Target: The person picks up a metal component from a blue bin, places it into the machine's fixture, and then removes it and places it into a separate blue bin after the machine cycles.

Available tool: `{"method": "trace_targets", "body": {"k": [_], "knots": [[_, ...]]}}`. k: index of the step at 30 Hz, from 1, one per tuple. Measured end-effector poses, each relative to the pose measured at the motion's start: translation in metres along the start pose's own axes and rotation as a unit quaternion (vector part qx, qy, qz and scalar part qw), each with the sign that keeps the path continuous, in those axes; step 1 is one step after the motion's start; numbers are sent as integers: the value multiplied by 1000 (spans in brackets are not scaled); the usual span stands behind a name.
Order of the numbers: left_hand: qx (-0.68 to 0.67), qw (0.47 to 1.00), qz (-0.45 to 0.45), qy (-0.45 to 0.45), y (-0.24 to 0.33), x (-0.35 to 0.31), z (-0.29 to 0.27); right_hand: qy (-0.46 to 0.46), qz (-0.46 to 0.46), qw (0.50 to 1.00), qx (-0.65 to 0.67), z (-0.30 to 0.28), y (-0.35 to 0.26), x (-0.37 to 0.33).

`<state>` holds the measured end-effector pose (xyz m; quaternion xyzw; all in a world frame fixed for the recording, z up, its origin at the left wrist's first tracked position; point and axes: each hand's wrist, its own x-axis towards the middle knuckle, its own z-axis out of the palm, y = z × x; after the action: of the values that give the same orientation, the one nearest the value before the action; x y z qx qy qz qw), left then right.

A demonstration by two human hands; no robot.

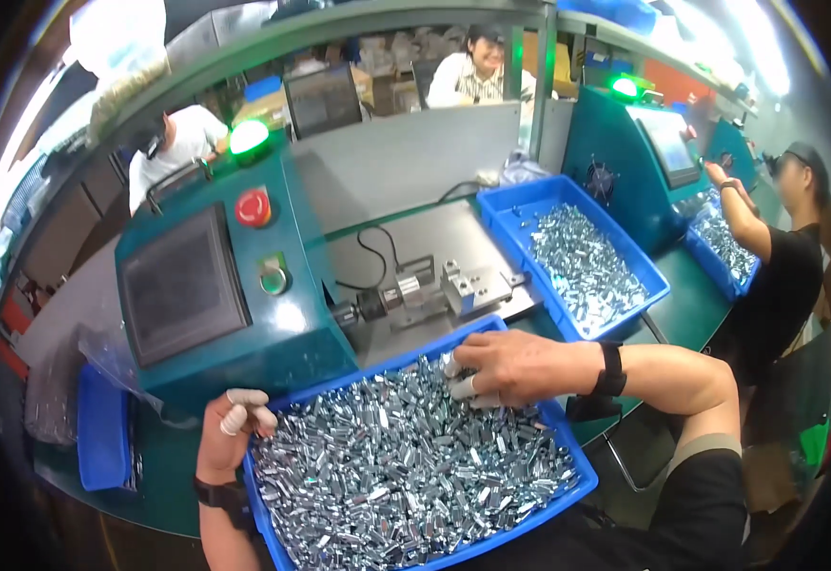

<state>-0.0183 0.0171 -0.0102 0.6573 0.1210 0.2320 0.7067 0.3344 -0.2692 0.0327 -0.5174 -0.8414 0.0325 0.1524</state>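
A blue plastic tray point(579, 479) in front of me is heaped with small, shiny, elongated metal pieces point(406, 466). My right hand point(525, 369) reaches over its far right part, with white-covered fingertips bent down among the pieces; whatever they pinch is hidden. At the tray's left rim is my left hand point(234, 428), its white-covered fingers curled in toward the thumb. I cannot make out anything between them. Beyond the tray, a machine's metal spindle point(370, 305) points at a small steel fixture point(472, 285) on a metal plate.
The green machine housing point(311, 333) bears a dark screen point(185, 285), a red stop button point(253, 206) and a lit green lamp point(249, 136). Another blue tray point(658, 285) of metal pieces stands right. A co-worker point(786, 247) works farther right; a narrow blue bin point(103, 428) is left.
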Motion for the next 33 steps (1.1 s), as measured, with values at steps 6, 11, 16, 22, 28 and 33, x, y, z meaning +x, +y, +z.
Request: {"method": "trace_targets", "body": {"k": [6, 11, 16, 22, 28, 33], "knots": [[-5, 1000, 5, 24, 3, 2, 5, 107, -36, 994, 7, -13, -12, 5], [-6, 1000, 14, 21, 2, 5, 5, 114, 44, 990, 71, -12, -8, -5], [-7, 999, -3, 33, 1, 2, 4, 140, 150, 963, 173, -10, -2, -11], [-10, 999, -15, 44, 2, -2, 7, 172, 205, 929, 255, -10, 19, -20], [-3, 998, -32, 46, -1, 3, 1, 266, 317, 838, 356, -17, 57, -13], [2, 999, -22, 45, -1, 2, 0, 308, 302, 816, 385, -42, 102, -3]]}}
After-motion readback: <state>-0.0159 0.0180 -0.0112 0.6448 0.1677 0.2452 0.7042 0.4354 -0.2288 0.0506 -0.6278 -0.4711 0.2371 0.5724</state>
